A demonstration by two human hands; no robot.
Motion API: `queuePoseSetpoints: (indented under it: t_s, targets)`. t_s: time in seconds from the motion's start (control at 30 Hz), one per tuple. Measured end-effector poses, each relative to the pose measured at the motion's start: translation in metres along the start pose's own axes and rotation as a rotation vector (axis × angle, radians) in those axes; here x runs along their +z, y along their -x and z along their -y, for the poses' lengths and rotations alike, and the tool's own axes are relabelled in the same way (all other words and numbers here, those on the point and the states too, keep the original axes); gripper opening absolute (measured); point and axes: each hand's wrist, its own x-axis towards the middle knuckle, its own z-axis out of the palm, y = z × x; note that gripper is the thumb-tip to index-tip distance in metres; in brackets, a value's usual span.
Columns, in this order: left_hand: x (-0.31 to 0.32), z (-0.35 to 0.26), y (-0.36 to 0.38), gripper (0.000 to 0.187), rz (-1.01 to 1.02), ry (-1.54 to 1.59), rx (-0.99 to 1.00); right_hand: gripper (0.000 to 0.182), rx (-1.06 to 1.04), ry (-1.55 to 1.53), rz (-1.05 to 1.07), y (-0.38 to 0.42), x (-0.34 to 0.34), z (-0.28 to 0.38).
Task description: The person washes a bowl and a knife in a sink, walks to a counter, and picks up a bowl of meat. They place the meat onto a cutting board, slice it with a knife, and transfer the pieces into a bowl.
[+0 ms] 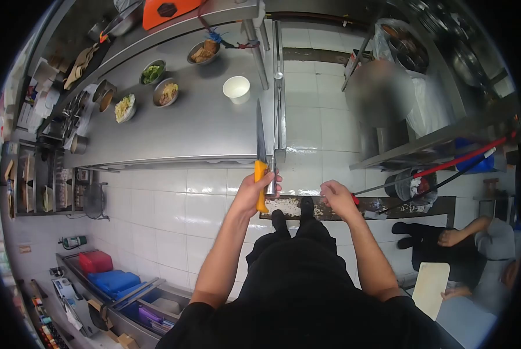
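My left hand (253, 193) is closed around a knife (261, 166) with a yellow handle, its long blade pointing away and overlapping the table's right edge. A shiny metal cylinder (271, 185) shows beside the handle, at my fingers. To the right, my right hand (338, 199) hangs over the floor with its fingers curled in; what they hold, if anything, is hidden. Just beyond its knuckles is a small red piece (354, 200). The steel table (196, 128) lies ahead, with a white bowl (236, 88) near its right end.
Metal bowls of food (166, 94) and a bowl of brown pieces (203, 53) stand on the table. At right, a long red pole (467, 158) slants past a bucket (410, 186). A person (487, 247) sits at lower right holding a pale board (431, 289). Shelving (446, 131) lines the right.
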Motion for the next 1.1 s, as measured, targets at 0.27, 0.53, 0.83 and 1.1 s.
queuePoseSetpoints:
  t_s: [0.27, 0.53, 0.83, 1.1]
  targets:
    - [0.023, -0.008, -0.043, 0.031, -0.108, -0.06, -0.061, 0.027, 0.001, -0.018, 0.163, -0.011, -0.014, -0.039]
    - [0.04, -0.036, -0.133, 0.027, -0.246, 0.105, -0.073, 0.028, -0.041, -0.021, 0.234, -0.058, -0.029, -0.035]
    - [0.025, -0.005, -0.174, 0.046, -0.418, 0.193, 0.029, 0.023, -0.067, -0.092, 0.241, -0.096, -0.039, -0.016]
    - [0.074, 0.017, -0.084, 0.027, -0.514, -0.845, 0.175, 0.038, -0.111, -0.41, 0.404, -0.077, -0.01, 0.086]
